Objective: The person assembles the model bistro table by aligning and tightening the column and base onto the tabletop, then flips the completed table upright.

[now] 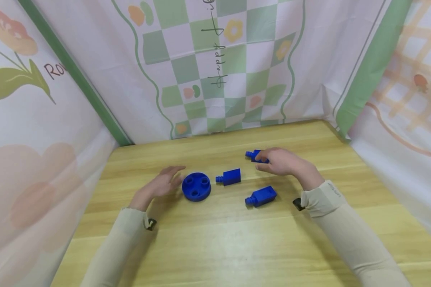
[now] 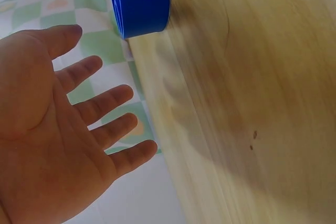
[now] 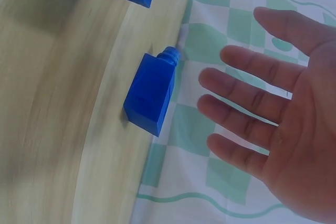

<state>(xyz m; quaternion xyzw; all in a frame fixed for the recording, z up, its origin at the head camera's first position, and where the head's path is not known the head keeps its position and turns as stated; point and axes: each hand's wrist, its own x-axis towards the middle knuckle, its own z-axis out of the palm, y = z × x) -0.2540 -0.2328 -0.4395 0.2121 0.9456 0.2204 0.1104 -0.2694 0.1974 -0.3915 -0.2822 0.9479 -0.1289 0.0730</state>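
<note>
A round blue base (image 1: 196, 186) with three threaded sockets lies on the table, and my left hand (image 1: 162, 182) hovers just left of it. In the left wrist view that hand (image 2: 68, 114) has its fingers spread and holds nothing. My right hand (image 1: 281, 161) is over the farthest blue block with a threaded neck (image 1: 252, 154), partly covering it in the head view. The right wrist view shows the right hand (image 3: 273, 103) with extended fingers, apart from the blue block (image 3: 147, 95). Two similar blue blocks lie nearer, a middle one (image 1: 232, 177) and a front one (image 1: 263, 196).
The wooden table (image 1: 215, 247) ends at a patterned cloth curtain (image 1: 215, 63) behind. Cloth also hangs at the left (image 1: 39, 159) and right sides. All the blue blocks lie on their sides with necks pointing left.
</note>
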